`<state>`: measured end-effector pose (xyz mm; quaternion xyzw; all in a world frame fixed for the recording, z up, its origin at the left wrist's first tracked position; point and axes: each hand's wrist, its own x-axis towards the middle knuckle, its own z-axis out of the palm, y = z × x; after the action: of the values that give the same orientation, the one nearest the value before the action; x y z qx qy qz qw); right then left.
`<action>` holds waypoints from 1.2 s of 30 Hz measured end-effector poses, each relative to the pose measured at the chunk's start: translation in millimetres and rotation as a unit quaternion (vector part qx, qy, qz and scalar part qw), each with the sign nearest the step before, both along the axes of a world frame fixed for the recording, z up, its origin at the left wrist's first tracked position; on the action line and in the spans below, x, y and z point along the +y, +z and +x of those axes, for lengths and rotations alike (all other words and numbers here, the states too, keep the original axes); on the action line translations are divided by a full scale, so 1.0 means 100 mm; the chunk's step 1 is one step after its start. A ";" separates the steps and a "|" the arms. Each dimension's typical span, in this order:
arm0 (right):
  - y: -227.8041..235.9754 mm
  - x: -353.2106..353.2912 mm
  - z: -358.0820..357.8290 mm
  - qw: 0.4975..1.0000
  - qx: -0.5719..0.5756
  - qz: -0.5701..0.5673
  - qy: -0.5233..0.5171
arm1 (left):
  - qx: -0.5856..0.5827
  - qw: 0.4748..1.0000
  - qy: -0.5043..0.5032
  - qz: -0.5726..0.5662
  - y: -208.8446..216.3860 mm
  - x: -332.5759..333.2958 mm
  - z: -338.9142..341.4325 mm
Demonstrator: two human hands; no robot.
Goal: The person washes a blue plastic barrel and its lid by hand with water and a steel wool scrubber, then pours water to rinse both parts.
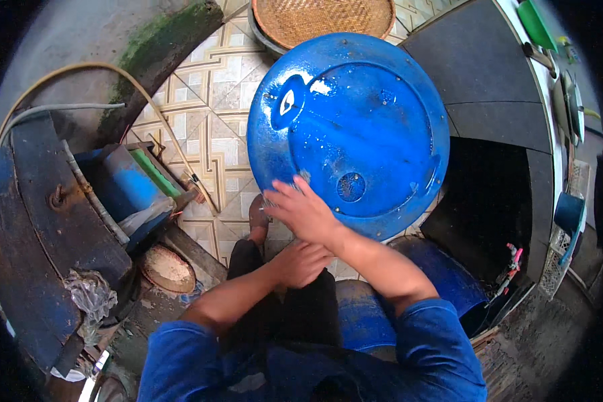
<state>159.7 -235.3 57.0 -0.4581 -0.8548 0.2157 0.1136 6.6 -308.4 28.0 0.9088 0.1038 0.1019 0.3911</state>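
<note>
A big round blue plastic barrel (pixel 362 127) stands in front of me, its closed top wet and shiny, with a raised rim and a round bung. My right hand (pixel 303 209) is over the near left edge of that top, fingers spread and holding nothing. I cannot tell whether its fingertips touch the plastic. My left hand (pixel 304 263) is just below the right one, close to the right wrist, with its fingers curled in. What lies inside those fingers, if anything, is hidden.
Beyond the barrel is a round woven basket (pixel 325 20). A hose (pixel 137 80) arches at left over a worn dark cabinet (pixel 53 208). Near it sits a shallow bowl (pixel 167 269). More blue barrels (pixel 365 315) lie at lower right, beside a grey-tiled counter (pixel 479 67).
</note>
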 end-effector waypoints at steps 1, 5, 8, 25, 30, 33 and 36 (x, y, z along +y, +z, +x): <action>0.02 -0.23 0.09 1.000 -0.004 0.003 -0.001 | -0.010 0.999 -0.014 -0.045 0.13 -0.03 -0.23; 0.05 -1.11 0.51 0.996 -0.071 0.022 -0.056 | 0.056 0.962 0.266 -0.020 0.27 0.08 -0.63; 0.12 -1.05 0.82 0.967 -0.137 -0.159 -0.144 | 0.038 0.880 0.472 0.027 0.24 0.68 -0.20; -0.13 1.74 1.03 0.958 -0.081 0.051 -0.269 | 0.185 0.707 0.682 0.031 0.07 1.46 0.74; -0.34 1.79 2.29 0.766 -0.154 0.107 -0.615 | 0.192 0.709 0.678 0.028 0.09 1.46 0.81; -0.44 1.99 2.01 0.757 -0.148 0.117 -0.626 | 0.192 0.713 0.674 0.033 0.10 1.47 0.80; -0.31 2.35 1.19 0.890 -0.019 0.108 -0.443 | 0.202 0.710 0.674 0.036 0.07 1.46 0.80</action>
<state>278.5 0.0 25.7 -0.7784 -0.5827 0.0403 0.2300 86.4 -162.1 35.5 0.6100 0.7613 0.1558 0.1553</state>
